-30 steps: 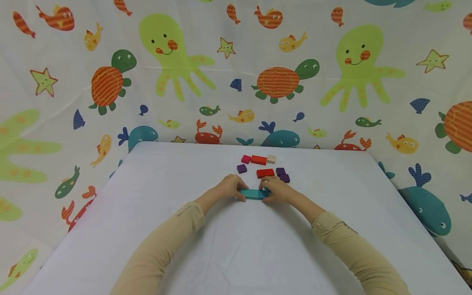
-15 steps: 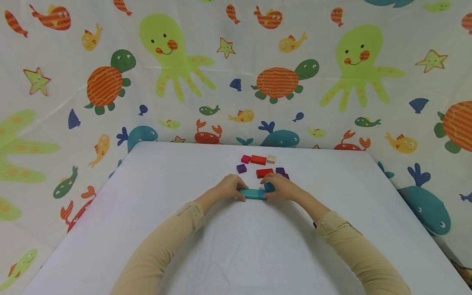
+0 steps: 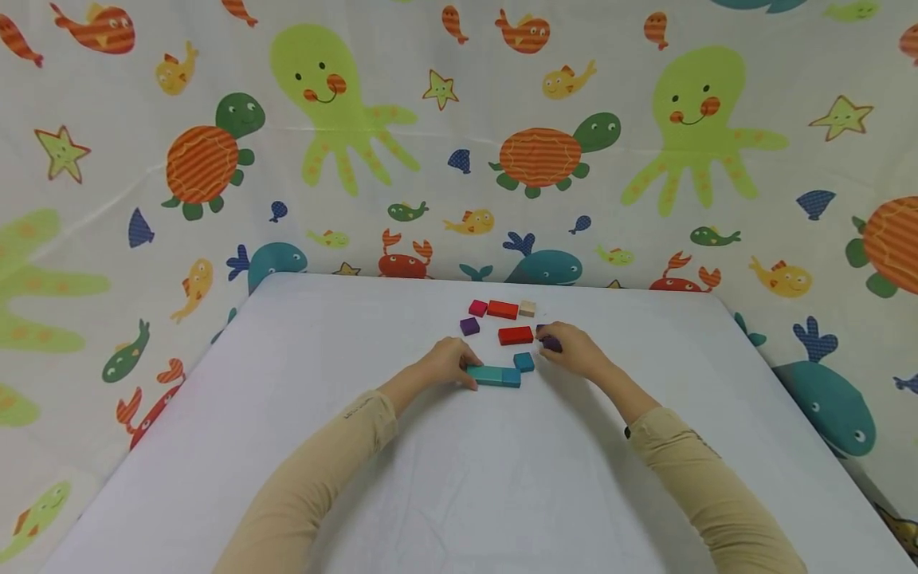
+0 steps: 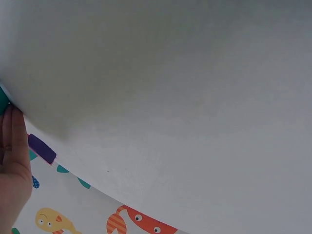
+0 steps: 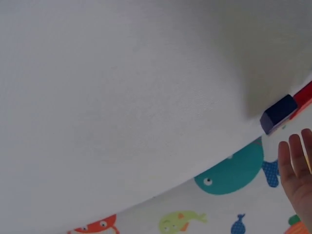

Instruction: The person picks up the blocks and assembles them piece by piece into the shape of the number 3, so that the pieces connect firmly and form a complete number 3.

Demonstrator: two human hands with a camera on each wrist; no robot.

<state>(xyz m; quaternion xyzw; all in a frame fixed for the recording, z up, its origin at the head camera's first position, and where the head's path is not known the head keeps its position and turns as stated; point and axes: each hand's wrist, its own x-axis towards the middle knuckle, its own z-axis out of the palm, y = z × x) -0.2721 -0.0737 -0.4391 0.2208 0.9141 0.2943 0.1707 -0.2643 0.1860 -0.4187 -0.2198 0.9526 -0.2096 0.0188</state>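
Note:
My left hand (image 3: 448, 364) holds the left end of a long teal block (image 3: 489, 375), thumb in front and fingers behind. A small blue block (image 3: 511, 379) sits flush against its right end, forming one row. Just behind that end lies another blue block (image 3: 524, 362), apart from both hands. My right hand (image 3: 577, 351) pinches a dark purple block (image 3: 551, 344) between thumb and fingertips. A second purple block (image 3: 541, 328) is mostly covered by the fingers. In the right wrist view, the fingers (image 5: 295, 156) appear near a dark purple block (image 5: 278, 114).
Behind the row lies a red block (image 3: 515, 336), with a purple block (image 3: 469, 326) to its left. Farther back stand a pink block (image 3: 477, 308), a longer red block (image 3: 503, 309) and a beige block (image 3: 527, 308). A patterned curtain (image 3: 430, 199) hangs beyond the white table (image 3: 459, 478).
My right hand has let go of a blue block behind the teal row and moved right and back to a purple block. My left hand has stayed at the teal block.

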